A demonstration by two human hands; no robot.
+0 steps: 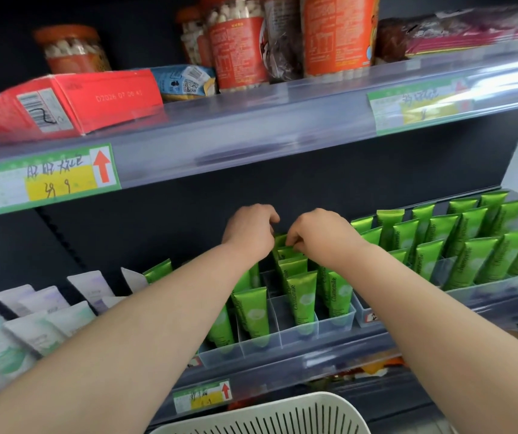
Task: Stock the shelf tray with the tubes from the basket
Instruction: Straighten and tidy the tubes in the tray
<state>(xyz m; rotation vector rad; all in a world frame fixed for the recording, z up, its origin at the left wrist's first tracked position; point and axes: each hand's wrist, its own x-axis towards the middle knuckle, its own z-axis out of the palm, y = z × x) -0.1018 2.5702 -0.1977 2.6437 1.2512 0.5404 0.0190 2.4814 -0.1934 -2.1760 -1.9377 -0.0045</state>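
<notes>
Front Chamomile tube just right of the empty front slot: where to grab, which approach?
Pinch the flat crimped top of the front Chamomile tube, coming from above, across its front and back faces. It stands crimp-up in the clear tray, whose dividers wall in its lower part; only the top stands free.

Right hand (320, 238) pinches green tube (282, 240), tray (285, 335) rear; left hand (248, 230) beside.

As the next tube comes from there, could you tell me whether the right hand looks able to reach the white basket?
Probably yes: the white basket sits low in front of the shelf, nothing covering its rim. The right hand would first release the green tube it pinches.
</notes>
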